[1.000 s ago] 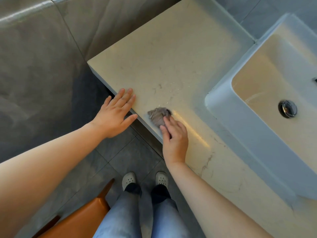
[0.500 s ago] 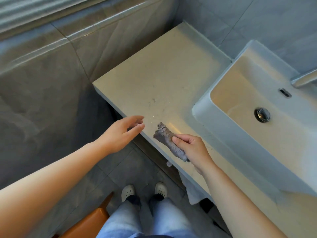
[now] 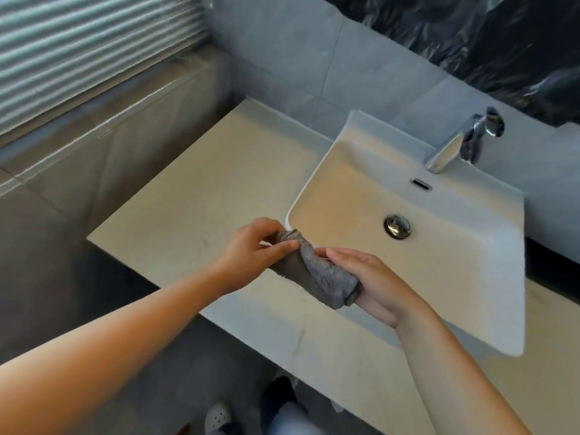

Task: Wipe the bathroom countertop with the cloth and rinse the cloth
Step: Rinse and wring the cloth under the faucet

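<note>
A small grey cloth point(image 3: 317, 273), bunched into a roll, hangs in the air over the front left corner of the white basin point(image 3: 489, 296). My left hand point(image 3: 251, 249) pinches its upper end between thumb and fingers. My right hand point(image 3: 373, 282) holds the lower end from underneath, fingers curled round it. The pale stone countertop point(image 3: 201, 196) stretches to the left of the basin, below both hands.
A chrome tap point(image 3: 461, 142) stands at the basin's back edge, no water running from it; a round metal drain point(image 3: 398, 227) sits in the basin floor. Grey tiled walls enclose the counter at the left and back. My shoes point(image 3: 219, 414) stand below the counter's front edge.
My right hand lifted the cloth off the countertop and carried it right toward the basin. My left hand left the counter edge and took hold of the cloth's upper end.
</note>
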`<state>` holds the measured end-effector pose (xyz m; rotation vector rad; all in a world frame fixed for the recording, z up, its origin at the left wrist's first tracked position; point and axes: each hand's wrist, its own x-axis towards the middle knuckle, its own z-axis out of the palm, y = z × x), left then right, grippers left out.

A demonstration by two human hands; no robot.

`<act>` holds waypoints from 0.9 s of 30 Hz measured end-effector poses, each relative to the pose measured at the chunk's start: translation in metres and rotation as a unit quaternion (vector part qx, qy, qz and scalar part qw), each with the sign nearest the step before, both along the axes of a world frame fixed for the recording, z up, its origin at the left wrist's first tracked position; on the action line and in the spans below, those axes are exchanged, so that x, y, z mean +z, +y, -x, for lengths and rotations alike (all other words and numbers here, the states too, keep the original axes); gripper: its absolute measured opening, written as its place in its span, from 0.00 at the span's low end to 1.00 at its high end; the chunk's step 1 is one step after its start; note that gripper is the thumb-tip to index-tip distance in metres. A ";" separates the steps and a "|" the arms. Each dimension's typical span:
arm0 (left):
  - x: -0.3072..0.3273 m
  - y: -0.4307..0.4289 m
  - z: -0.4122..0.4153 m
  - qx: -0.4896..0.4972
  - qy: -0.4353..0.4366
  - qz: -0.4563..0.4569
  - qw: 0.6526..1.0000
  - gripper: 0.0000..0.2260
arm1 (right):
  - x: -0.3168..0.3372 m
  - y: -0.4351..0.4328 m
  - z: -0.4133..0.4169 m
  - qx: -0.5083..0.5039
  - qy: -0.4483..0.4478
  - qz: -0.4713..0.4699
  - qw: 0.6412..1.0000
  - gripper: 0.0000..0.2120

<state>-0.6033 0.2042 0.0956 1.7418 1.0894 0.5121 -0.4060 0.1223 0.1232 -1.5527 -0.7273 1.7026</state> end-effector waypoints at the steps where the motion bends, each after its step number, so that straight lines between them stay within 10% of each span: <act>1: 0.005 0.006 -0.014 0.003 0.000 0.005 1.000 0.13 | 0.005 0.003 -0.015 -0.017 0.010 -0.007 1.000 0.21; 12: 0.014 0.048 -0.192 0.049 -0.004 0.104 0.993 0.15 | -0.006 0.022 -0.197 -0.227 -0.226 -0.074 0.945 0.05; 27: 0.004 0.085 -0.291 0.101 -0.056 0.200 0.973 0.13 | 0.057 0.113 -0.278 -0.226 -0.364 -0.163 0.889 0.21</act>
